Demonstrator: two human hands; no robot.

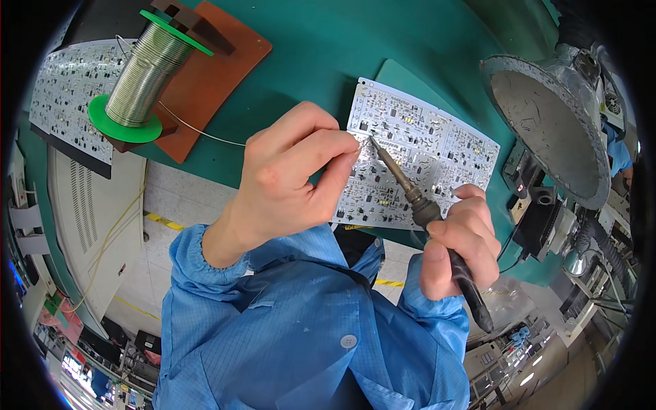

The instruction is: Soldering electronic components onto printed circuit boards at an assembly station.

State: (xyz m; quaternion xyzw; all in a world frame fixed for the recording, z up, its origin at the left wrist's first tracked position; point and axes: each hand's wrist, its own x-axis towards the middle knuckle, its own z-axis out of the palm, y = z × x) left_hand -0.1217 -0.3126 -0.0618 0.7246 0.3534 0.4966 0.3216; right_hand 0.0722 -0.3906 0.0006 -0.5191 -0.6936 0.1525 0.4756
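In my right hand point(465, 242) is a soldering iron point(402, 179) with a dark handle. Its tip touches or hovers just over a white circuit board point(403, 154) crowded with small components. My left hand point(294, 167) pinches the end of a thin solder wire point(205, 133) close to the iron's tip, at the board's left side. That wire runs back to a spool of solder point(147, 72) with green flanges, on a brown stand point(219, 61). The exact contact point of wire and tip is too small to make out.
More white circuit boards point(72, 89) lie at the far left beside the spool. A round fume-extractor hood point(547, 126) stands at the right of the green work mat point(307, 48). Dark equipment point(540, 219) sits below the hood, near the table's right edge.
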